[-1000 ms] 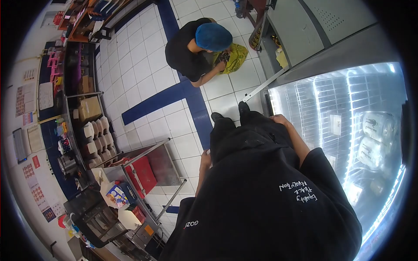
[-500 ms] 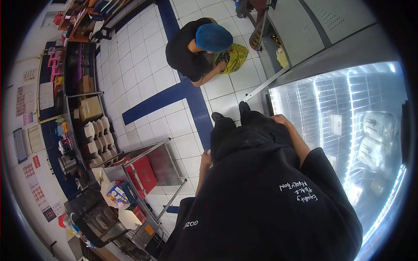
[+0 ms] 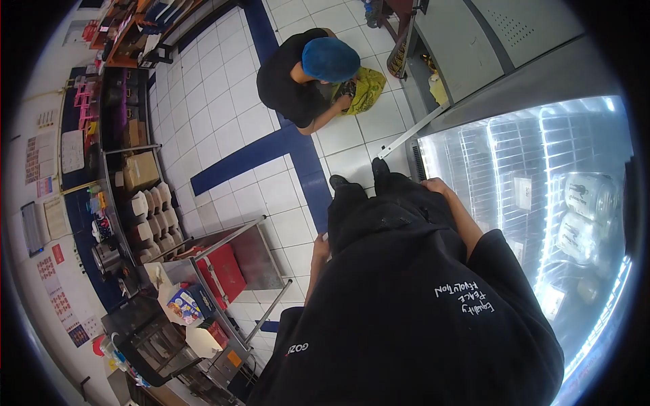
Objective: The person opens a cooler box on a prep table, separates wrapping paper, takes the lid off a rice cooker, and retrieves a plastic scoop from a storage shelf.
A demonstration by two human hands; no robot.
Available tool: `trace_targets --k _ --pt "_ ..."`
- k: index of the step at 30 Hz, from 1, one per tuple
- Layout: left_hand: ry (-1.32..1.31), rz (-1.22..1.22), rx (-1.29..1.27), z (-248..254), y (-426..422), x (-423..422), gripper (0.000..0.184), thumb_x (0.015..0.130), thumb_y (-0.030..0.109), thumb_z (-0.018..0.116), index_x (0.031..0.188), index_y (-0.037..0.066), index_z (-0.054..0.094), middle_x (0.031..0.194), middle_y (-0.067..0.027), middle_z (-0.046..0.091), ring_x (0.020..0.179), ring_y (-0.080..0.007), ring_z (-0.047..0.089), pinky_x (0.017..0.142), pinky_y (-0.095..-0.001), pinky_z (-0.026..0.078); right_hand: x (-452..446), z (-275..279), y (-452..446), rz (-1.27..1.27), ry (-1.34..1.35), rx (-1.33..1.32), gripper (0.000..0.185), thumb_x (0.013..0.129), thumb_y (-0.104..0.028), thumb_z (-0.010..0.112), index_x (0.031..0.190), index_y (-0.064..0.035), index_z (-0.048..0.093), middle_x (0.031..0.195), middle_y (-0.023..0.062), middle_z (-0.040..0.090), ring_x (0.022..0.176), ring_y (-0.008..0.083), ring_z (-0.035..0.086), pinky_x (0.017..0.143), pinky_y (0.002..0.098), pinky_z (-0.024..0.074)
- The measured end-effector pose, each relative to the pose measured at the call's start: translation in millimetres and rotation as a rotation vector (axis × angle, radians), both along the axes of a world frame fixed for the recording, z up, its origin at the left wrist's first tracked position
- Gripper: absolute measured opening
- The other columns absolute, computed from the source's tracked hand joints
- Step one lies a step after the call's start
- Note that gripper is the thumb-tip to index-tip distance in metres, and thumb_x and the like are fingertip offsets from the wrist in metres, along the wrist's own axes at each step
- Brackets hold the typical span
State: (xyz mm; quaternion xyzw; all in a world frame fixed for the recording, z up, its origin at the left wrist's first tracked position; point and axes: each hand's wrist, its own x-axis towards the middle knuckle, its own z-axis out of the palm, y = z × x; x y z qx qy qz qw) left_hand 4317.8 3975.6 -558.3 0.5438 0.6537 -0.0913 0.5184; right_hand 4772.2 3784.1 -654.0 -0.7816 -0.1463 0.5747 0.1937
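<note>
My left hand [image 3: 320, 246] hangs beside my left thigh with its fingers curled in. A small pale bit shows at its fingertips, too small to name. My right hand [image 3: 437, 185] rests by my right hip, close to the lit glass-door fridge [image 3: 467, 196]. Its fingers are bent, and whatever they hold, if anything, is hidden. I stand in a black shirt [image 3: 406, 311] and dark trousers, over white floor tiles with blue bands.
Ahead, a co-worker [image 3: 291, 78] in a blue hair cover crouches with a yellow bag [image 3: 369, 91]. Plastic-wrapped packs [image 3: 579, 233] show in the fridge. A metal-framed table with a red box [image 3: 223, 274] and shelving with takeaway boxes [image 3: 157, 220] stand at left. Grey cabinets [image 3: 457, 57] stand ahead right.
The co-worker's head has shifted very slightly left. My hands have not visibly moved.
</note>
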Motion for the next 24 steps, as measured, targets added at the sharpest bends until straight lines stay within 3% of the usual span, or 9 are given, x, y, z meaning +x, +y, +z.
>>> trace_targets --k 6,14,17,20,21,22,23,24 --pt "-0.056 0.107 -0.062 -15 -1 -7 0.053 0.094 0.031 0.073 0.130 -0.005 0.060 0.115 -0.0220 0.071 0.108 -0.0269 0.068 0.091 -0.0366 0.053 -1 -9 -2 -0.047 -0.007 0.013 0.046 0.090 -0.036 0.066 0.101 0.0077 0.075 0.092 0.0172 0.076 0.085 0.0225 0.071 0.080 0.0361 0.0545" --pt "-0.035 -0.026 0.009 -15 1 -8 0.059 0.092 0.035 0.075 0.132 -0.005 0.058 0.116 -0.0227 0.071 0.108 -0.0268 0.068 0.091 -0.0367 0.053 -1 -1 0 -0.060 0.019 0.033 0.045 0.090 -0.034 0.066 0.099 0.0090 0.075 0.093 0.0180 0.076 0.086 0.0234 0.071 0.080 0.0365 0.0544" --pt "-0.031 0.042 -0.040 -12 1 -6 0.059 0.093 0.035 0.074 0.133 -0.005 0.058 0.115 -0.0215 0.072 0.109 -0.0261 0.068 0.092 -0.0366 0.053 0 -11 -4 -0.017 0.010 -0.008 0.043 0.091 -0.036 0.065 0.108 0.0017 0.075 0.091 0.0187 0.075 0.086 0.0273 0.072 0.081 0.0380 0.0551" --pt "-0.021 0.146 -0.088 5 0 7 0.061 0.092 0.037 0.073 0.132 -0.006 0.058 0.115 -0.0259 0.071 0.112 -0.0320 0.068 0.095 -0.0394 0.052 9 -92 -29 0.639 -0.248 0.212 0.040 0.094 -0.041 0.062 0.121 -0.0123 0.071 0.091 0.0195 0.074 0.089 0.0318 0.072 0.084 0.0410 0.0560" --pt "-0.034 0.188 -0.061 -15 -1 -6 0.061 0.092 0.037 0.073 0.132 -0.006 0.058 0.115 -0.0259 0.071 0.112 -0.0320 0.068 0.095 -0.0394 0.052 10 -108 -29 0.838 -0.338 0.232 0.039 0.096 -0.040 0.060 0.124 -0.0158 0.069 0.094 0.0193 0.074 0.090 0.0329 0.073 0.086 0.0422 0.0562" --pt "0.003 0.058 0.010 -52 -4 -29 0.061 0.092 0.038 0.072 0.132 -0.006 0.058 0.116 -0.0282 0.070 0.114 -0.0357 0.067 0.095 -0.0412 0.052 10 -116 -38 0.453 -0.071 0.103 0.036 0.098 -0.034 0.057 0.125 -0.0133 0.068 0.103 0.0180 0.075 0.095 0.0328 0.073 0.088 0.0427 0.0563" --pt "0.046 -0.066 0.084 -74 -4 -42 0.061 0.091 0.038 0.072 0.131 -0.006 0.059 0.117 -0.0306 0.069 0.116 -0.0393 0.066 0.096 -0.0430 0.052 5 -37 -11 0.417 -0.087 0.022 0.035 0.100 -0.030 0.054 0.127 -0.0120 0.067 0.112 0.0166 0.074 0.100 0.0316 0.072 0.091 0.0415 0.0559" --pt "0.032 -0.016 0.124 -67 0 -41 0.061 0.091 0.038 0.072 0.131 -0.006 0.059 0.117 -0.0306 0.069 0.116 -0.0393 0.066 0.096 -0.0430 0.052 13 -94 -35 0.687 -0.163 0.295 0.038 0.101 -0.031 0.054 0.129 -0.0094 0.066 0.118 0.0167 0.072 0.105 0.0311 0.070 0.095 0.0390 0.0547"
